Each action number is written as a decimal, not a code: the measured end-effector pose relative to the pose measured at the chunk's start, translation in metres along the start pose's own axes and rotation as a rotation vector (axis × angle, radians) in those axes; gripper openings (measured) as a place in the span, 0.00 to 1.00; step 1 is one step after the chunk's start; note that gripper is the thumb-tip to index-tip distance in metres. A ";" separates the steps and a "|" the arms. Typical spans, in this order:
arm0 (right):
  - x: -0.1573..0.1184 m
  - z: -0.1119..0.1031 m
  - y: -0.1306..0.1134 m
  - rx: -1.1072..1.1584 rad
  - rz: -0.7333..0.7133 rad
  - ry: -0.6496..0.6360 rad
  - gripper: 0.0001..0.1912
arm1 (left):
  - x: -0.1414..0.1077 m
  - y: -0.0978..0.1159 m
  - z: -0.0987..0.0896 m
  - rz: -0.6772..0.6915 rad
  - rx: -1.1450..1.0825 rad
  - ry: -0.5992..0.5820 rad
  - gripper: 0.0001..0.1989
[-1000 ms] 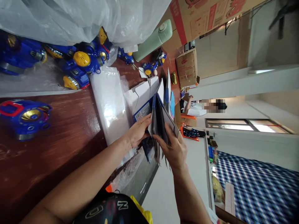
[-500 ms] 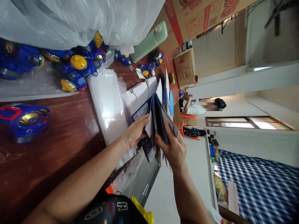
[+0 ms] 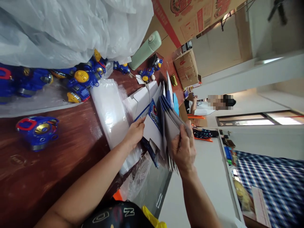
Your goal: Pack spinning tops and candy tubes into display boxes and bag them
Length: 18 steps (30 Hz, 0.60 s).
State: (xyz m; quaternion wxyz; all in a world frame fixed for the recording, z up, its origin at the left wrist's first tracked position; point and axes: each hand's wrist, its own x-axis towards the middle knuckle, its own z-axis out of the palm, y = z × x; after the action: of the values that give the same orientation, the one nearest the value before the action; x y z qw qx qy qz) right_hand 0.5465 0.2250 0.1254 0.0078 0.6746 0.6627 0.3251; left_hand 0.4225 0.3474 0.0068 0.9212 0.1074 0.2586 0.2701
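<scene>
My right hand is closed around several flattened cardboard boxes, grey-white inside with blue printed edges. My left hand pinches the edge of another flat box, white with a blue printed panel, which stands apart from the bundle on the right. Behind them, more white flat box blanks lean at the table's edge. A stack of clear plastic bags lies beside my left forearm. On the table nearby sits a blue toy with a red ring and a gold disc.
More blue and yellow toys lie under a large translucent plastic bag. A pale green bottle stands by a big carton. A smaller carton is further off, near a seated person. The brown tabletop reaches towards me.
My right hand has moved right with its bundle of boxes, widening the gap to the one in my left hand. That box's printed panel now shows. The whole view has shifted slightly.
</scene>
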 end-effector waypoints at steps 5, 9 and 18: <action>0.001 -0.007 -0.008 0.024 -0.116 -0.191 0.34 | -0.006 -0.008 0.010 0.094 0.036 0.027 0.21; 0.004 -0.004 -0.029 0.074 -0.177 -0.406 0.30 | -0.010 -0.006 0.015 0.175 0.048 0.053 0.20; 0.069 -0.038 0.001 0.025 0.013 -0.370 0.35 | 0.010 -0.003 -0.014 0.306 0.437 0.001 0.31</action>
State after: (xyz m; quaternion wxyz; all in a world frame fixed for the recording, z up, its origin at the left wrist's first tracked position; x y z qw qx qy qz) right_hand 0.5243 0.2712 0.1858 0.1190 0.7272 0.6496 0.1872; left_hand 0.4230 0.3513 -0.0098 0.8246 0.3414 0.2919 0.3439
